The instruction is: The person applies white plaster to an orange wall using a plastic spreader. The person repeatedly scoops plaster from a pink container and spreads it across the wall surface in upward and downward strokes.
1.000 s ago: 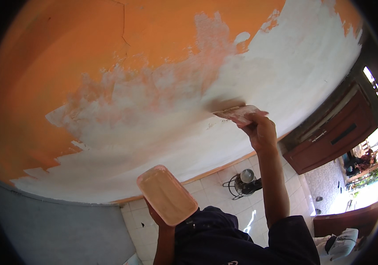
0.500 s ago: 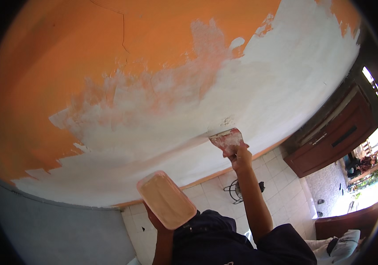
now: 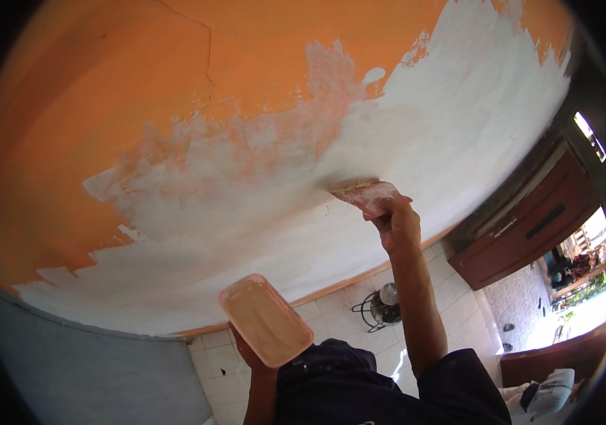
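In my right hand (image 3: 400,223) is a putty scraper (image 3: 368,197), pinkish red and smeared with white. Its wide blade edge, with pale paste along it, is at the white-coated part of the wall (image 3: 451,120); whether it touches is hard to tell. My left hand (image 3: 246,348), mostly hidden, supports a peach-coloured rectangular plastic tray (image 3: 267,322) with rounded corners, low in front of me. Above the white coat the wall is orange (image 3: 119,85), with a ragged, thinly smeared border between them and a thin crack near the top.
On the tiled floor (image 3: 338,304) below the wall stands a dark wire stand (image 3: 366,312) with a round metal thing (image 3: 388,294). A grey wall (image 3: 97,368) meets at the left. At the right is a brown door (image 3: 529,212) beside a bright doorway, with pale cloth (image 3: 552,392) below.
My right hand has moved the scraper slightly up the wall and turned it, its blade edge now tilting the other way. The tray in my left hand stays in place.
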Motion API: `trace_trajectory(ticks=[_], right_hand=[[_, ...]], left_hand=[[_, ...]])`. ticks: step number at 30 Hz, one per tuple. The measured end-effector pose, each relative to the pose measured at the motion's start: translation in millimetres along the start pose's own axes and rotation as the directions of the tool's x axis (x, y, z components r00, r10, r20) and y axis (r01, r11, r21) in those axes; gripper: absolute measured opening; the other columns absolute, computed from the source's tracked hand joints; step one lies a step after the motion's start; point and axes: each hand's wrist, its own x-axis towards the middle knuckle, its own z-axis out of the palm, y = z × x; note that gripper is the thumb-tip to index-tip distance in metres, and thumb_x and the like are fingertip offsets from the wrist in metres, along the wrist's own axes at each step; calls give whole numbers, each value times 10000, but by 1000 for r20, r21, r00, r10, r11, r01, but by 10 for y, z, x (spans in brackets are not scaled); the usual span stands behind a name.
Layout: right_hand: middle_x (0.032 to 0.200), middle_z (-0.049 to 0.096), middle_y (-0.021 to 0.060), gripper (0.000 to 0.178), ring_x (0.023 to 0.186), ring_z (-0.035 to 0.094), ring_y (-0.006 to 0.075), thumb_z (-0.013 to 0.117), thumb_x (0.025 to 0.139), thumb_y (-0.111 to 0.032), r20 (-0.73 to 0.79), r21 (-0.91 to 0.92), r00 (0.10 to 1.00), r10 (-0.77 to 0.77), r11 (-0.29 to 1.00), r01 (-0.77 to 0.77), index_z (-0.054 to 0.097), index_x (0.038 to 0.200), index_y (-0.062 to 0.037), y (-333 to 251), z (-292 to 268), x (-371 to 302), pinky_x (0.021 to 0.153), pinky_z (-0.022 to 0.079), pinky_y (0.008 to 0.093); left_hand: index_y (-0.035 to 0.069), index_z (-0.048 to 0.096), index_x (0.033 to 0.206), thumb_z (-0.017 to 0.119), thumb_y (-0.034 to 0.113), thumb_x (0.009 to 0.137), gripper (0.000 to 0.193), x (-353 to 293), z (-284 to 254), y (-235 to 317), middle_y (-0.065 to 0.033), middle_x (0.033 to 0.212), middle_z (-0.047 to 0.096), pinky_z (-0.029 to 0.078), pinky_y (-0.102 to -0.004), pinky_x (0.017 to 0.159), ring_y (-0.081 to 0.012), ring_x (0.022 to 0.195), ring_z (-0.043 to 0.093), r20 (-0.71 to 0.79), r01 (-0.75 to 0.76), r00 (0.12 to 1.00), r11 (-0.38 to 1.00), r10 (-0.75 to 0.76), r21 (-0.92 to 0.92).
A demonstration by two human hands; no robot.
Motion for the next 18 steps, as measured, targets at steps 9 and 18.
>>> trace_trajectory(ticks=[9,18], right_hand=[[852,623,195,215,651,641,313,545,735,4,-47,27,996,70,997,-68,550,923,110,315,-584,-123,589,583,408],[900,619,251,252,716,669,356,530,779,63,-89,12,996,-2,1000,3,485,990,192,607,-363,136,664,616,419]], left_hand=[[135,401,1402,339,496,1012,535,-61,-123,16,-64,1351,503,464,-435,995,-259,1192,533,-25,-45,999,999,45,20],[125,404,1396,336,507,1010,547,-47,-166,44,-68,1340,508,459,-440,998,-262,1189,532,-33,-35,999,998,37,49]])
